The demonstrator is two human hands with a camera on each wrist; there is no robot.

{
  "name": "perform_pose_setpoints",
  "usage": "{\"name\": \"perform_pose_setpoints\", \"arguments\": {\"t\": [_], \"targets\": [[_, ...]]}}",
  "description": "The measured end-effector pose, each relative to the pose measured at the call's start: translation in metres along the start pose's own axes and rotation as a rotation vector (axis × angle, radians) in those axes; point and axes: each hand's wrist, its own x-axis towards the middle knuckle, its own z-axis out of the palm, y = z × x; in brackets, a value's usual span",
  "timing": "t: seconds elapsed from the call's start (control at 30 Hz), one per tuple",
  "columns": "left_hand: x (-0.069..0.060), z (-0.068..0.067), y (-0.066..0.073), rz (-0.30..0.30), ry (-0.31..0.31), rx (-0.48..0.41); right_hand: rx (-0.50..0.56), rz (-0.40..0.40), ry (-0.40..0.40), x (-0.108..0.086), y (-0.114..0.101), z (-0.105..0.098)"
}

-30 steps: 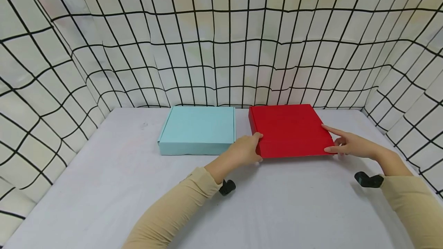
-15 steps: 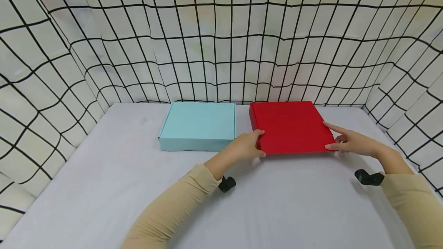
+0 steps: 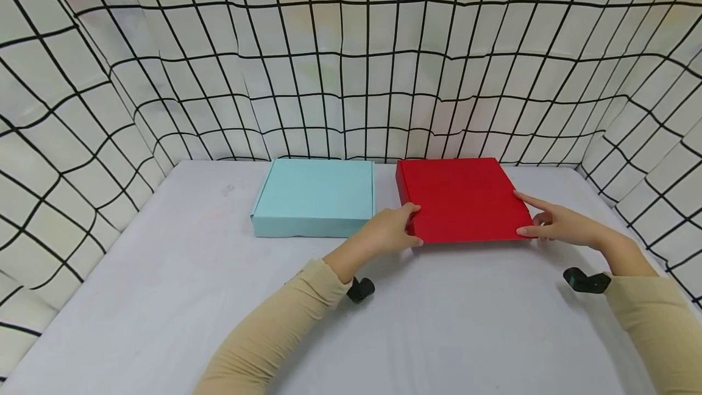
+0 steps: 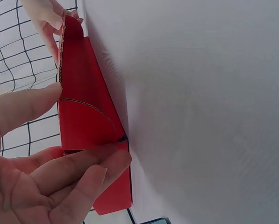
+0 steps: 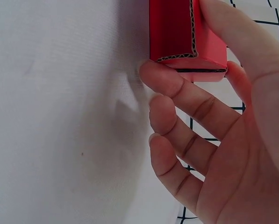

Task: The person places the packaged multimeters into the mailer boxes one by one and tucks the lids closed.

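Observation:
A red cardboard box lies at the back right with its lid down. In the left wrist view, the lid's front flap stands out over an open front, and a rounded side flap shows. My left hand holds the front left corner, thumb at the flap's edge, fingers along the side. At the front right corner my right hand grips the lid, its index finger on the right edge and its thumb near the front. In the right wrist view, its other fingers curl loosely beside the red box.
A closed light-blue box sits just left of the red one, close to my left hand. Both stand on a white-covered table. White walls with a black grid enclose the back and sides.
My view has tilted down slightly, so everything appears higher. The left thumb has shifted a little to the right along the red box's front edge. The right hand keeps its place.

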Motion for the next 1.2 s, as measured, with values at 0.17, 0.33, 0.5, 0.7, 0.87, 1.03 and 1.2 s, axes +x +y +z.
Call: {"name": "perform_pose_setpoints", "arguments": {"t": [0.17, 0.33, 0.5, 0.7, 0.87, 1.03, 1.2], "targets": [[0.0009, -0.0019, 0.0024, -0.007, -0.014, 0.005, 0.009, -0.003, 0.007, 0.0004, -0.0005, -0.0014], [0.0023, -0.0035, 0.0024, -0.011, -0.023, -0.006, 0.013, -0.008, 0.025, 0.002, 0.0007, -0.0027], [0.0026, -0.005, 0.0022, -0.021, -0.037, -0.023, 0.015, -0.015, 0.032, 0.0029, 0.0008, -0.0028], [0.0026, -0.0049, 0.0032, -0.029, -0.048, -0.027, 0.025, -0.017, 0.031, 0.0027, 0.0002, -0.0027], [0.0024, 0.0001, 0.0047, -0.05, -0.042, -0.031, 0.033, -0.008, 0.022, 0.0019, 0.0016, -0.0016], [0.0022, 0.0006, 0.005, -0.071, -0.036, -0.007, 0.041, -0.013, 0.014, 0.0021, 0.0012, -0.0003], [0.0026, 0.0013, 0.0043, -0.065, -0.046, 0.009, 0.047, -0.002, -0.001, 0.0007, 0.0023, 0.0014]]}}
